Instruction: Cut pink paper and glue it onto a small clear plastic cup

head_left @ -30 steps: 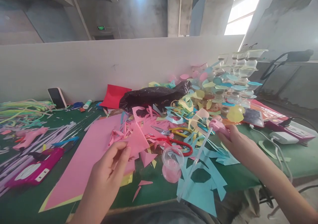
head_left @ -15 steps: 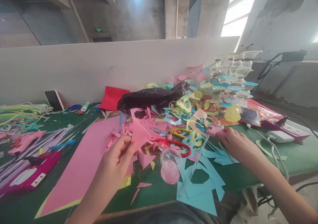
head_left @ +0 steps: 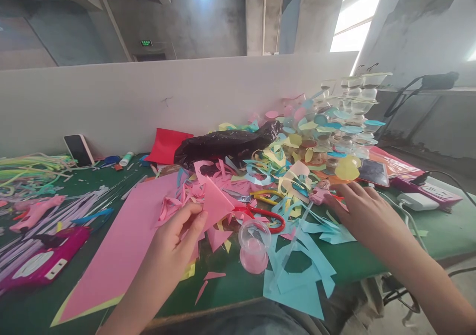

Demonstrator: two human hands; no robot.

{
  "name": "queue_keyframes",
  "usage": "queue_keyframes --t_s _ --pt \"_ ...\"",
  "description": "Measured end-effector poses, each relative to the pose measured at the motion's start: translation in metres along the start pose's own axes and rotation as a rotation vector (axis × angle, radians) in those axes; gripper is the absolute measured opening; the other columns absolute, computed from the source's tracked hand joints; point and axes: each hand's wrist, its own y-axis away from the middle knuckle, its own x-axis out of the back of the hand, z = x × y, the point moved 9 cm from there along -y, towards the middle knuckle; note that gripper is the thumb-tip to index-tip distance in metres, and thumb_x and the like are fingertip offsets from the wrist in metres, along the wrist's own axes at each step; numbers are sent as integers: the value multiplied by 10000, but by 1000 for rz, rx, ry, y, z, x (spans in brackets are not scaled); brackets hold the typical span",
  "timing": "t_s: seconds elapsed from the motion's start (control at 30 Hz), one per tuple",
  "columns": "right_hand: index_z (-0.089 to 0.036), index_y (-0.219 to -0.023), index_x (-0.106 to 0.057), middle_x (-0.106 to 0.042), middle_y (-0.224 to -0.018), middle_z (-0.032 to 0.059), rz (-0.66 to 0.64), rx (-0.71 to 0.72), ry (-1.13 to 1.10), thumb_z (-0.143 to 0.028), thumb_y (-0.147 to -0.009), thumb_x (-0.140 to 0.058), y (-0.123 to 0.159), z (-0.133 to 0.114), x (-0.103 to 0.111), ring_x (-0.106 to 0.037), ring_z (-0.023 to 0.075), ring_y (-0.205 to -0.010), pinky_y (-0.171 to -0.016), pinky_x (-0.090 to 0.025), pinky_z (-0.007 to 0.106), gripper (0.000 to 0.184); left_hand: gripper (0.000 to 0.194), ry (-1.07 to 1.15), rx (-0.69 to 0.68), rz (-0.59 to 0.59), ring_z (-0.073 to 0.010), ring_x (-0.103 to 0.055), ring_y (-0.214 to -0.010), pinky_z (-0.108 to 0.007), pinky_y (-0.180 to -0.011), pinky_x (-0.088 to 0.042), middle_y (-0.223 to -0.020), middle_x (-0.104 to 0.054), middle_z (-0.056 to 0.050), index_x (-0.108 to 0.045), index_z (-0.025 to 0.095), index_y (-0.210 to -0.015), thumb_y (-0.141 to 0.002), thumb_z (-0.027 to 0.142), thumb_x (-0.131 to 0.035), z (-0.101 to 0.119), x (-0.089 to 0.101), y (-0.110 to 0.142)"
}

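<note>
My left hand (head_left: pixel 182 236) pinches a folded-looking pink piece of paper (head_left: pixel 217 203) between thumb and fingers, above a heap of pink scraps. On the right, a pink glue gun (head_left: pixel 318 196) lies among the cuttings, a clear glue stick (head_left: pixel 297 231) jutting from it towards me. My right hand (head_left: pixel 366 213) is over its handle end, fingers spread and fingertips close to an orange-red part; whether they touch is unclear. Between my hands are red-handled scissors (head_left: pixel 273 226), yellow-handled scissors (head_left: pixel 267 195) and a clear plastic cup (head_left: pixel 255 236) standing on a pink round base.
Pink sheets (head_left: pixel 122 246) lie left of centre, blue cut paper (head_left: pixel 297 285) in front. Stacked clear cups with paper discs (head_left: pixel 353 122) rise at back right. A black plastic bag (head_left: pixel 226 144), a phone (head_left: pixel 79 150), a magenta power strip (head_left: pixel 48 255) and white cables (head_left: pixel 403 211) are around.
My right hand has loosened and spread its fingers at the glue gun, which stays in place. The pink paper in my left hand has turned and shows a broader face.
</note>
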Motion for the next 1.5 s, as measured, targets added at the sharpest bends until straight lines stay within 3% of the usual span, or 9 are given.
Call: queue_keyframes --t_s 0.07,0.2,0.33,0.43,0.5,0.73,0.87,1.2,1.5 --pt "-234 -1028 -603 -664 -1090 110 38 76 -191 -452 -1005 -362 4 -24 19 -602 314 -1044 -873 -462 440 325 329 29 17 10 -162 -646 -677 -208 -564 -509 -766 -682 11 -645 241 -844 -872 548 -530 8 0 5" --pt "-254 -1114 -593 -689 -969 50 -89 70 -550 -551 -976 -439 19 -78 38 -652 231 -886 -746 -501 339 362 333 85 -56 -16 -177 -708 -661 -221 -552 -554 -700 -721 16 -644 250 -855 -896 553 -513 28 -10 15" --pt "-237 -1099 -619 -698 -918 22 -259 186 -857 -514 -916 -577 29 -137 47 -649 169 -774 -651 -507 259 334 208 -56 -393 44 -159 -719 -630 -220 -570 -572 -776 -763 17 -676 277 -997 -938 407 -524 61 -18 31" --pt "-225 -994 -635 -700 -883 13 -306 200 -992 -455 -953 -548 28 -153 49 -637 156 -768 -666 -507 245 250 172 -128 -646 96 -149 -729 -667 -213 -622 -568 -858 -778 4 -660 275 -1056 -956 295 -521 91 -19 47" --pt "-224 -973 -634 -705 -878 7 -320 182 -1041 -412 -982 -512 27 -153 49 -646 156 -793 -692 -514 241 224 157 -116 -678 63 -134 -723 -651 -194 -593 -551 -847 -773 15 -641 273 -1039 -967 276 -501 102 -21 50" --pt "-246 -978 -660 -713 -975 1 -339 211 -1126 -376 -1011 -465 29 -149 55 -667 168 -964 -776 -548 220 237 241 140 -289 -191 -114 -665 -542 -190 -521 -540 -723 -724 55 -645 302 -995 -980 419 -435 82 -36 31" --pt "-271 -1058 -666 -716 -1002 -1 -356 201 -1102 -401 -1017 -451 29 -144 52 -653 187 -1082 -802 -564 226 254 279 231 -125 -214 -156 -714 -680 -211 -512 -549 -855 -751 13 -645 297 -1038 -928 508 -500 69 -41 30" --pt "-320 -1370 -544 -531 -1480 11 -339 237 -1060 -465 -1008 -466 32 -140 50 -454 237 -1395 -1099 -468 356 398 306 321 0 -325 -162 -683 -711 -243 -606 -528 -853 -731 -4 -639 263 -1031 -905 515 -520 69 -46 34" --pt "-341 -1422 -493 -476 -1527 8 -357 277 -1057 -467 -1014 -447 34 -140 47 -439 242 -1408 -1114 -461 384 429 320 446 157 -330 -141 -618 -643 -241 -640 -517 -808 -700 12 -663 278 -994 -850 555 -592 58 -46 34"
